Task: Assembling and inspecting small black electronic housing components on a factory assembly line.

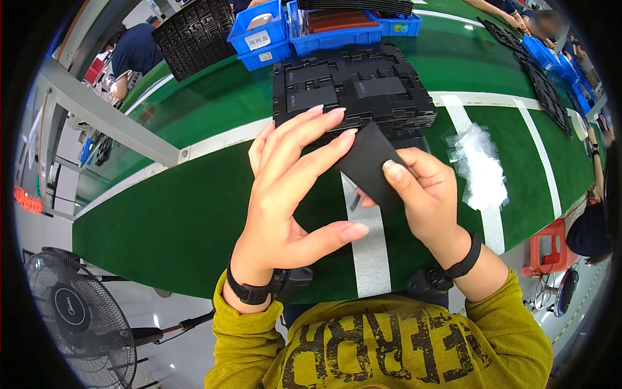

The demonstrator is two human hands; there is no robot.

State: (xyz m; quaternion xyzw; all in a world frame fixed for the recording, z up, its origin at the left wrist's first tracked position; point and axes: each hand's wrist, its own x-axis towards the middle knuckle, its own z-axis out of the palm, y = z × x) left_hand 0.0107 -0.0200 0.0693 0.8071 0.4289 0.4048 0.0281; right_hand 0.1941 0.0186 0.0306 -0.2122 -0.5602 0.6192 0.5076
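A flat black rectangular piece (370, 162) is tilted in the air above the green table (168, 220). My right hand (424, 188) pinches its right side, thumb on the face turned to me. Beside its left edge my left hand (285, 188) is spread, thumb and fingers apart; an index fingertip reaches the piece's upper left corner, and I cannot tell if it touches. Just beyond both hands lies a stack of black moulded trays (350, 84), with flat dark pieces in the top tray's pockets. What kind of part the black piece is does not show.
Right of my hands lies a pile of clear plastic films (478, 167). Blue bins (259, 29) stand behind the trays, beside an upright black tray (194, 35). A metal post (107, 110) rises at the left, near a fan (78, 318). A red stool (546, 249) stands right; other people work around.
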